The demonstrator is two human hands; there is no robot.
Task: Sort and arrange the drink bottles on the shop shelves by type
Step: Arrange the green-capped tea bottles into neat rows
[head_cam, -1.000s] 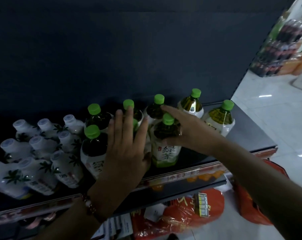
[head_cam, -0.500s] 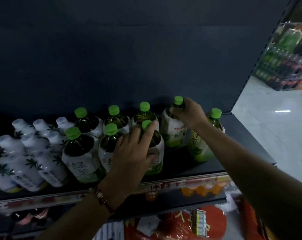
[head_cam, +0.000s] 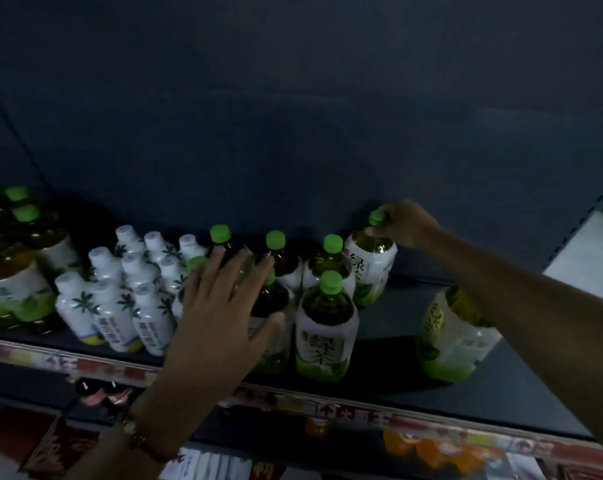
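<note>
A dark metal shop shelf (head_cam: 390, 310) with a red patterned price strip along its front edge carries the drinks against a dark blue back panel (head_cam: 293, 116). At its left end stands a cluster of large green-capped tea bottles (head_cam: 13, 271), then a block of small white plastic bottles with leaf prints (head_cam: 120, 292), then green-capped green tea bottles with white-and-green labels (head_cam: 326, 327) in the middle. The left hand (head_cam: 220, 317) is spread wide, fingers splayed, palm laid flat against the front tea bottles, gripping nothing. The right hand (head_cam: 405, 223) pinches the neck, just under the cap, of the rear tea bottle (head_cam: 371, 265) near the back edge. One tea bottle (head_cam: 449, 337) stands apart toward the right end, partly hidden by the right forearm.
</note>
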